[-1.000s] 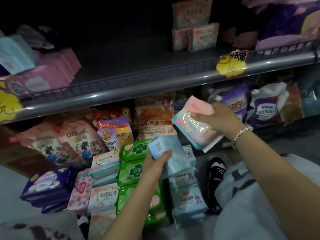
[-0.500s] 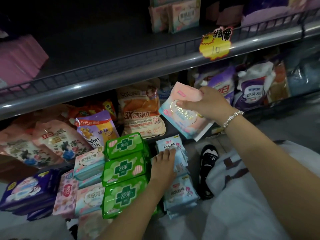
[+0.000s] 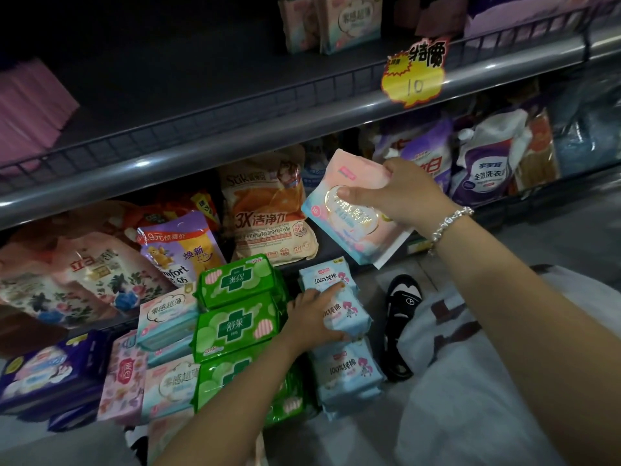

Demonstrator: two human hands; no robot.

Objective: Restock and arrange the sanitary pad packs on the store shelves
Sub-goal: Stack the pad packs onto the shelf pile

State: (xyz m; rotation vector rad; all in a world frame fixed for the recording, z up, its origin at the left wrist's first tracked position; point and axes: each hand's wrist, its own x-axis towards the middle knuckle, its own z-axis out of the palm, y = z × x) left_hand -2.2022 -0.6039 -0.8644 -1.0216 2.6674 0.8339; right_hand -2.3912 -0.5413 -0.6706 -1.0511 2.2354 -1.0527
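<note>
My right hand [image 3: 401, 193] grips a pink and light blue pad pack [image 3: 349, 227] in the air in front of the lower shelf. My left hand [image 3: 314, 319] grips a light blue pad pack [image 3: 339, 312] in the pale blue stack [image 3: 349, 375] on the floor. Beside that stack stand green packs [image 3: 237, 326], then teal and pink packs [image 3: 168, 317], and dark blue packs [image 3: 43, 375] at the far left. Two matching pink packs [image 3: 349, 21] stand at the back of the dark upper shelf [image 3: 201, 79].
A wire rail and grey edge [image 3: 268, 129] front the upper shelf, with a yellow price tag [image 3: 415, 79]. Pink packs [image 3: 30, 102] sit at its left. Detergent pouches [image 3: 268, 210] fill the lower shelf. A black sandal [image 3: 401, 317] and my white-clothed knee [image 3: 470, 381] are at right.
My left hand set the light blue pack down onto the pale blue stack and now grips one there. My right hand kept its pack nearly still. The view shifted left and down.
</note>
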